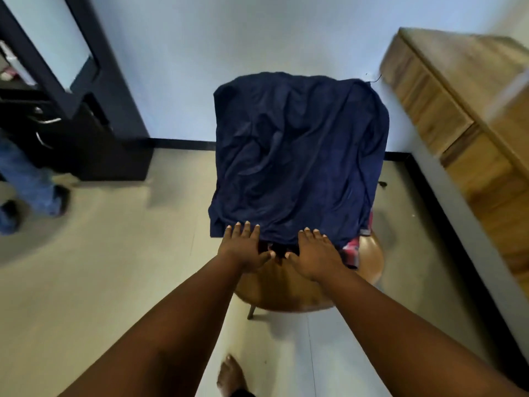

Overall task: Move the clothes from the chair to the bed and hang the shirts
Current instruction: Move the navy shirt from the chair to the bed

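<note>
A dark navy garment (297,156) is draped over the back and seat of a brown wooden chair (286,290) in the middle of the view. Under its right lower edge a red plaid cloth (352,250) peeks out. My left hand (246,247) lies flat, fingers spread, at the navy garment's lower left hem. My right hand (315,253) lies flat beside it at the lower middle hem. Both hands hold nothing, and their fingertips touch the cloth's edge. The bed is out of view.
A wooden dresser (463,116) stands along the right wall. A black cabinet with a mirror (71,90) stands at the left. Another person's legs in jeans (25,181) are at the far left. My bare foot (232,376) is on the pale floor below the chair.
</note>
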`<state>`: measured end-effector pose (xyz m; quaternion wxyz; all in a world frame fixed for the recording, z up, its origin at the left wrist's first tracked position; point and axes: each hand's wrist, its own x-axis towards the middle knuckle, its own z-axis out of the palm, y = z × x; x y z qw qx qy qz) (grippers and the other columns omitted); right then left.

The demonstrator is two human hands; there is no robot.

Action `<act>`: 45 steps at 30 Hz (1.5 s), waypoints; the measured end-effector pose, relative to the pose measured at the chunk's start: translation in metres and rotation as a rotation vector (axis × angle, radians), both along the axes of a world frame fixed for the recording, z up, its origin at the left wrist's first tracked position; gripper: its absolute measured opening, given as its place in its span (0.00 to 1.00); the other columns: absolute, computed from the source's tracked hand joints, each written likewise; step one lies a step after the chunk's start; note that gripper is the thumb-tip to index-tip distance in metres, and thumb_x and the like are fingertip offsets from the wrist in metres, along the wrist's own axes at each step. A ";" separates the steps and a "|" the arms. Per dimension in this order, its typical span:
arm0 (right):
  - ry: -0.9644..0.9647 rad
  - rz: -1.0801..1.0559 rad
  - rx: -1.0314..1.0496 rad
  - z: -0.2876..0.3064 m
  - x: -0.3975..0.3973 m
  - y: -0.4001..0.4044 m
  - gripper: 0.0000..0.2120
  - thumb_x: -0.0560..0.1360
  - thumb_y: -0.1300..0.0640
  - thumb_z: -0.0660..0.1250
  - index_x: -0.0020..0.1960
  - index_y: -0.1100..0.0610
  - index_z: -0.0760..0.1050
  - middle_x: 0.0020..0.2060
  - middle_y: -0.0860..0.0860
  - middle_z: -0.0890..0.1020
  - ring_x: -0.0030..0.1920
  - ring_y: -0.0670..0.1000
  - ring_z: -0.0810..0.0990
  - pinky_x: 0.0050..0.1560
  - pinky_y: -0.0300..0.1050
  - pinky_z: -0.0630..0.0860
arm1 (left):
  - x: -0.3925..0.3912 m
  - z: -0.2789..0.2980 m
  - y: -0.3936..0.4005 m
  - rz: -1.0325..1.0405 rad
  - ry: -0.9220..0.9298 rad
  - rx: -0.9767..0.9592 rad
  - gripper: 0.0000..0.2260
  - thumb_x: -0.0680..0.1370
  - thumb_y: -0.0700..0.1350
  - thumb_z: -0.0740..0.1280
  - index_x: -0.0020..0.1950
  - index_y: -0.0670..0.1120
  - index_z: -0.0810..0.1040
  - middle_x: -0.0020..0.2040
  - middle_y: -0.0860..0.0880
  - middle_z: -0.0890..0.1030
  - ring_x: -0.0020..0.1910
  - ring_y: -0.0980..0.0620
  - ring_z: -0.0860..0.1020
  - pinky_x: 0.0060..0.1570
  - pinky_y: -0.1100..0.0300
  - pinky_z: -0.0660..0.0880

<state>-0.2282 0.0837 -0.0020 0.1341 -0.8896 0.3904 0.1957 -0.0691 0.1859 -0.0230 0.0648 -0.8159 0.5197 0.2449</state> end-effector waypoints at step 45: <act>-1.088 -0.648 0.065 0.155 0.187 -0.467 0.12 0.82 0.54 0.53 0.59 0.59 0.69 0.46 0.52 0.76 0.45 0.56 0.74 0.42 0.46 0.67 | 0.211 0.170 -0.372 0.996 0.150 -1.078 0.04 0.81 0.46 0.59 0.49 0.46 0.68 0.40 0.52 0.73 0.47 0.47 0.73 0.48 0.55 0.68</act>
